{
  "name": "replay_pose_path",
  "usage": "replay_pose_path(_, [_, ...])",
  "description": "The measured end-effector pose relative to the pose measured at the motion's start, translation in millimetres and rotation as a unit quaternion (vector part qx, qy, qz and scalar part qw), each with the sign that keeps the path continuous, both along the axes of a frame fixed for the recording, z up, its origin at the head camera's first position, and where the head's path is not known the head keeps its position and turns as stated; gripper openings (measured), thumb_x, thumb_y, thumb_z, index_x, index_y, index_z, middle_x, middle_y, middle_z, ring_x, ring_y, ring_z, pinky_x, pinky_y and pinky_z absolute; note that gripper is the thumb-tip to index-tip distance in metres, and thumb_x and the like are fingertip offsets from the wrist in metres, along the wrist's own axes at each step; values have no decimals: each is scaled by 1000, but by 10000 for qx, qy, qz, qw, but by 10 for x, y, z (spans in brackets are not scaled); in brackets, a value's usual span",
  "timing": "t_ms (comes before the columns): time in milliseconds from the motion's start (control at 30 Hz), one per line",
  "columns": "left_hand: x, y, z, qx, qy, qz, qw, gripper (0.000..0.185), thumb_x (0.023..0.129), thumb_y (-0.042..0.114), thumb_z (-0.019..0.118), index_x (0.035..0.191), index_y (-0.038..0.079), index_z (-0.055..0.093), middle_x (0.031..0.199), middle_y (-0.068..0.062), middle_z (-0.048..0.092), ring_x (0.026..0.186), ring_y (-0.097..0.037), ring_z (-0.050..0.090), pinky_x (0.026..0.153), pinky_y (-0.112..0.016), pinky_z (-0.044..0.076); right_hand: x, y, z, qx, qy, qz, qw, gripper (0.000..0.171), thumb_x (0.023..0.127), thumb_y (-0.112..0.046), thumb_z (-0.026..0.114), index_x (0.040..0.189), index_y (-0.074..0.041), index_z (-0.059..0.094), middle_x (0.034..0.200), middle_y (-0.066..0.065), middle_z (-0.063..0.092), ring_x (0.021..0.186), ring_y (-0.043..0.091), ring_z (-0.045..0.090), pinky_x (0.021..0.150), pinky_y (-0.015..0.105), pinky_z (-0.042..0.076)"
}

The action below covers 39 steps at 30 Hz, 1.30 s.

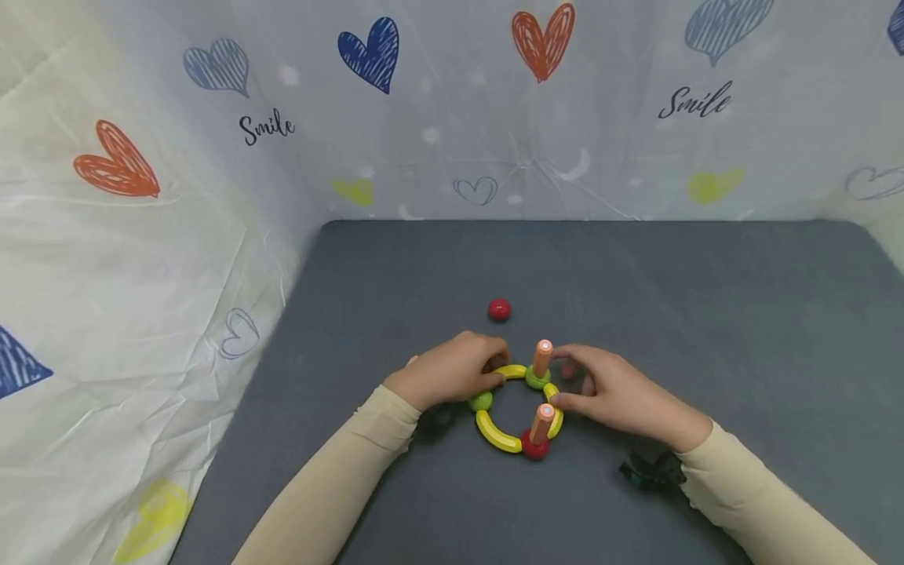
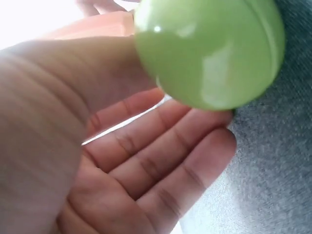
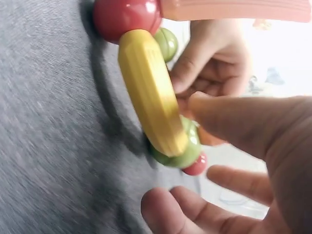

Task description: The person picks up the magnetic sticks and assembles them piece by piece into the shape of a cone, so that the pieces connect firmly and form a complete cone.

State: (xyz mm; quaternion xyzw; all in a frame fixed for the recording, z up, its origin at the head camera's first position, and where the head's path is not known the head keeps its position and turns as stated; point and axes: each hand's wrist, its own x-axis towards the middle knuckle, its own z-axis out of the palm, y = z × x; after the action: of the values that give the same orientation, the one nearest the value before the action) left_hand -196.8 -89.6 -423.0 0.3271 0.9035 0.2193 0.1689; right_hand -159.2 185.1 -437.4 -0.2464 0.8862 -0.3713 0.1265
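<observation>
My left grip point(image 1: 452, 373) pinches the far-left yellow arc point(image 1: 510, 371) of the toy ring; my right grip point(image 1: 610, 392) pinches its right arc point(image 1: 555, 408). Two orange pegs point(image 1: 542, 358) stand upright on the ring, mid-counter point(image 1: 706, 314). A red ball point(image 1: 499, 310) lies farther off.

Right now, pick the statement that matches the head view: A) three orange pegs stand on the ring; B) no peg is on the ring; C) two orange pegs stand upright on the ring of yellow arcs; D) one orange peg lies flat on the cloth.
C: one orange peg stands on a green ball, another on a red ball.
</observation>
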Motion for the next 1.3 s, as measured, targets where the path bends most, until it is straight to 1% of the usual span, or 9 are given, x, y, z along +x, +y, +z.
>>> replay_pose_path(267, [-20,-40,58,208,-259,32,9994,23,104,16,67,126,11,72,114,0,74,100,-6,68,89,-25,56,7,-78,-193,-396,478,77,9980,26,95,-23,81,116,-26,67,121,-3,65,64,4,55,63,25,50])
replay_pose_path(400, [-54,-134,143,130,-13,266,9996,28,103,17,68,129,10,71,120,-2,74,106,-13,69,94,-31,56,14,-91,-204,-423,608,-42,9972,20,94,-18,81,106,-26,68,103,-6,65,60,4,54,58,26,49])
replay_pose_path(567, [-98,-334,285,-93,321,846,9959,34,102,17,69,135,8,67,128,-10,70,113,-23,66,98,-40,55,10,-96,-186,-377,578,-202,9974,20,93,-17,82,97,-27,65,78,-5,56,54,6,52,53,26,47])
replay_pose_path(667, [-114,-454,352,-321,113,1223,9919,38,102,17,69,138,6,63,123,-12,67,88,-24,72,91,-42,57,12,-94,-172,-295,583,-303,9974,19,93,-19,82,95,-27,65,72,-6,54,52,6,51,51,26,45])
replay_pose_path(767, [-125,-548,396,-614,-207,1491,9867,40,102,17,68,138,3,61,100,-11,70,58,-21,68,88,-40,56,23,-88,-160,-214,582,-445,9971,17,93,-22,82,93,-26,65,66,-7,52,52,5,49,50,26,43])
replay_pose_path(867, [-124,-603,418,-947,-356,1720,9799,27,98,14,69,123,2,66,72,-5,66,52,-17,62,76,-37,54,34,-80,-157,-167,543,-573,9967,18,92,-25,82,91,-26,64,62,-8,50,51,5,49,51,26,42])
replay_pose_path(967, [-117,-623,429,-1308,-322,1897,9726,6,92,10,70,88,6,69,57,-1,57,51,-15,52,56,-33,46,34,-78,-161,-112,497,-639,9967,21,92,-26,82,88,-27,62,61,-8,50,51,6,50,52,26,42])
replay_pose_path(1067, [-111,-628,423,-1612,-295,1961,9668,31,89,13,74,61,13,61,52,2,48,48,-15,46,48,-30,37,34,-77,-162,-62,461,-684,9966,23,91,-27,82,85,-25,60,60,-9,51,52,6,51,52,26,43])
replay_pose_path(1300, [-107,-630,370,-1866,-346,1970,9619,39,87,10,76,53,16,58,52,2,46,48,-15,44,48,-31,38,33,-85,-152,-36,354,-610,9975,25,88,-29,84,85,-25,60,63,-11,56,55,5,54,54,25,44])
